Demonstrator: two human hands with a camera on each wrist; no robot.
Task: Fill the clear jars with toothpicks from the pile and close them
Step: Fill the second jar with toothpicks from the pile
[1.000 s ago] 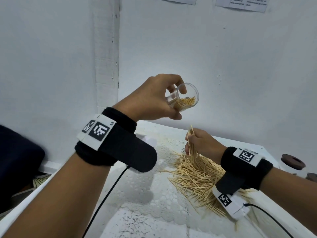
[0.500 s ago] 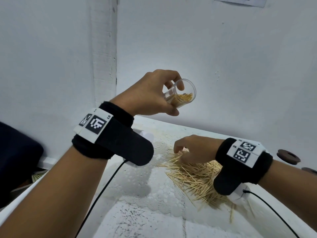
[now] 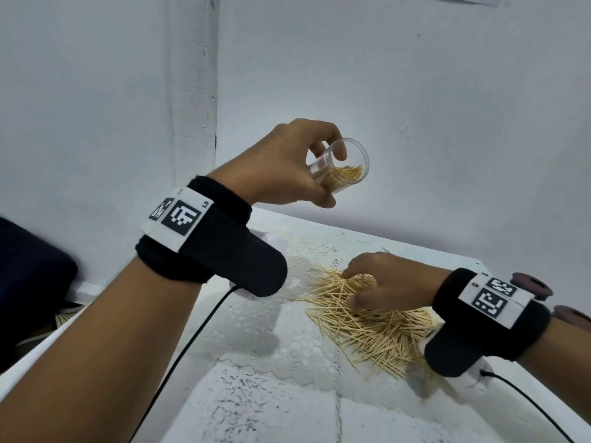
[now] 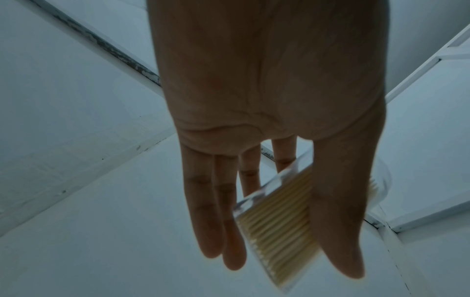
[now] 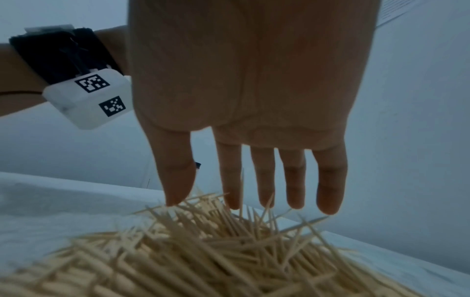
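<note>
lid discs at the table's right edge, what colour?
Dark reddish-brown: both lid discs look the same shade. Head view shows them best; the nearer one is partly hidden behind the wrist.

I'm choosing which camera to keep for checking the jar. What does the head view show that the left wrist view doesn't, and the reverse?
Only the head view shows the jar's open mouth, the right hand reaching into the toothpick pile, and two brown lids at the table's right edge. Only the left wrist view shows the palm side and the toothpicks lined up along the jar's wall. Both show the left hand gripping the tilted, partly filled clear jar.
</note>
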